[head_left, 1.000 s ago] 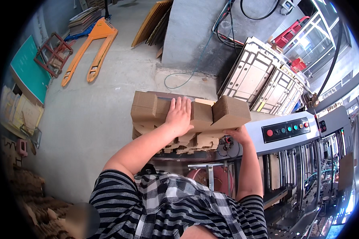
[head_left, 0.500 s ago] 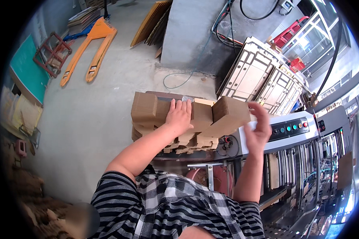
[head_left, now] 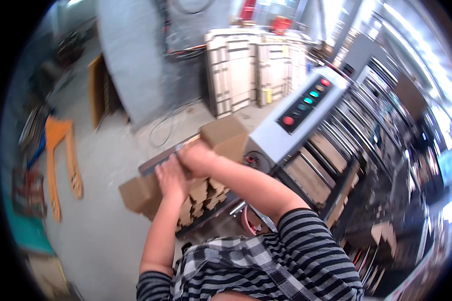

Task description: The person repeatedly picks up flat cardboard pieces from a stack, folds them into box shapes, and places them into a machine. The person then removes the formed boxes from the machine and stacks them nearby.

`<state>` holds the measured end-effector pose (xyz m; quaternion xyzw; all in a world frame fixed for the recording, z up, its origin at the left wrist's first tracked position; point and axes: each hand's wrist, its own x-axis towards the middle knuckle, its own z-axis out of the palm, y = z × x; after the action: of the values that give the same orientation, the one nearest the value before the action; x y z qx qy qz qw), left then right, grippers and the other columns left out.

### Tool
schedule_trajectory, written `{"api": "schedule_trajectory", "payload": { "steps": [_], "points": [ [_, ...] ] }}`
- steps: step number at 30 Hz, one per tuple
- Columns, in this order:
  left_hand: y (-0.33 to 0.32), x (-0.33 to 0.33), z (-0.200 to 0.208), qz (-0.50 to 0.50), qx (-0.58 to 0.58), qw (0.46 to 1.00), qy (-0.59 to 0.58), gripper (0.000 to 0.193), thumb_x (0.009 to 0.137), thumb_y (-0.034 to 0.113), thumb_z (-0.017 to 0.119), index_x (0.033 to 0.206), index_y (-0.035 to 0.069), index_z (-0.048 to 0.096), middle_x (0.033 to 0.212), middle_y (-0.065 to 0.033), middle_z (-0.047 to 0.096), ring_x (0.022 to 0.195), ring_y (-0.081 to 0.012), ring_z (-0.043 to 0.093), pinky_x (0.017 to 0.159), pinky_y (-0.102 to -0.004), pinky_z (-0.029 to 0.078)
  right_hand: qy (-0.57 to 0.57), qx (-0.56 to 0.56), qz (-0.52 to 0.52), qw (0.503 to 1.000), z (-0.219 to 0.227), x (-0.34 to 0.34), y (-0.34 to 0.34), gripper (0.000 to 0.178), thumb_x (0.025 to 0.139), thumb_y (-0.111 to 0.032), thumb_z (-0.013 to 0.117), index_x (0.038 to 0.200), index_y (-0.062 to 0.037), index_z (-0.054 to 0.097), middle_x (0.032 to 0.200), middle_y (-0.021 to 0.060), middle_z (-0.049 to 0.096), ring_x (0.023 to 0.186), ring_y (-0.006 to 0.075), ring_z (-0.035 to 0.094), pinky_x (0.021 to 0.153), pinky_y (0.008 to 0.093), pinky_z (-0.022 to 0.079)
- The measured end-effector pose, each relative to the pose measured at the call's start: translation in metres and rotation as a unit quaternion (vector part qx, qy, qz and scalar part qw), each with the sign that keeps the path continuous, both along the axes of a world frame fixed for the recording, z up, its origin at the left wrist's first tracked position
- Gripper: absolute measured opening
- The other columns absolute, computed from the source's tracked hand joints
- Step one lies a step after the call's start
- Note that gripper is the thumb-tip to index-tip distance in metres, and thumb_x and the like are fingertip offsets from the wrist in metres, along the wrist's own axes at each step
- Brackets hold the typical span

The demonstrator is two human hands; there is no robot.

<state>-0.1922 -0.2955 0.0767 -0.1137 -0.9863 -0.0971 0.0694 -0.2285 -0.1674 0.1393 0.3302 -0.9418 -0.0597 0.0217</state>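
Note:
Folded brown cardboard blanks stand packed in front of me, with a left bundle (head_left: 141, 194) and a taller right bundle (head_left: 227, 134). My left hand (head_left: 173, 179) lies on the middle of the stack, its fingers stretched toward the far edge. Close beside it, my right hand (head_left: 198, 157) is over the cardboard between the two bundles. Motion smears its fingers, so I cannot make out whether they grip anything. Below my wrists, the notched cardboard edges (head_left: 200, 194) stick out toward me. My hands hide the middle of the stack.
A machine with a grey control panel (head_left: 299, 108) and rollers stands to the right. Flat pale die boards (head_left: 233, 72) lean against the grey wall. An orange pallet jack (head_left: 59, 133) is on the floor at the left. A pink bucket (head_left: 247, 220) sits below.
My view has swung to the right. My right hand has left the right bundle's side and come in beside my left hand, which still rests on the cardboard.

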Motion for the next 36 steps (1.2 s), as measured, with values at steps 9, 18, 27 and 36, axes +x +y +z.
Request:
{"api": "schedule_trajectory", "payload": {
  "steps": [9,18,27,36],
  "points": [
    [0.069,0.089,0.108,-0.387,0.309,0.829,0.262,0.085,0.073,0.012,0.069,0.142,0.003,0.021,0.146,-0.0243,0.021,0.133,-0.0426,0.026,0.107,-0.0523,0.023,0.155,-0.325,-0.15,0.921,0.046,0.088,0.122,0.056,0.048,-0.017,0.075,0.097,-0.0005,0.054,0.092,0.0155,0.058,0.092,0.035,0.056,0.085,0.0398,0.043],
    [0.201,0.16,0.108,-0.628,0.392,0.633,0.227,0.081,0.079,0.031,0.062,0.144,0.008,0.02,0.14,-0.0297,0.027,0.124,-0.0456,0.036,0.102,-0.0538,0.03,0.182,-0.788,-0.302,0.504,0.12,0.374,0.292,0.069,0.052,0.0,0.077,0.116,0.002,0.052,0.104,0.009,0.061,0.097,0.0195,0.059,0.088,0.0332,0.047],
    [0.341,0.237,0.091,-0.77,0.396,0.493,0.088,0.078,0.073,0.028,0.072,0.138,0.008,0.033,0.137,-0.026,0.035,0.121,-0.0453,0.042,0.098,-0.0549,0.035,0.514,-0.784,-0.275,0.214,0.08,0.641,0.345,0.057,0.075,-0.007,0.068,0.126,0.0009,0.044,0.121,0.0133,0.053,0.113,0.03,0.052,0.1,0.043,0.041],
    [0.383,0.283,0.068,-0.8,0.222,0.556,-0.043,0.082,0.059,0.018,0.078,0.131,0.005,0.042,0.139,-0.0222,0.035,0.12,-0.0383,0.043,0.1,-0.0471,0.036,0.532,-0.812,-0.239,-0.023,0.023,0.692,0.434,0.051,0.074,-0.007,0.072,0.12,-0.0034,0.05,0.112,0.0105,0.058,0.106,0.0285,0.055,0.094,0.0435,0.045]
  ]
}}
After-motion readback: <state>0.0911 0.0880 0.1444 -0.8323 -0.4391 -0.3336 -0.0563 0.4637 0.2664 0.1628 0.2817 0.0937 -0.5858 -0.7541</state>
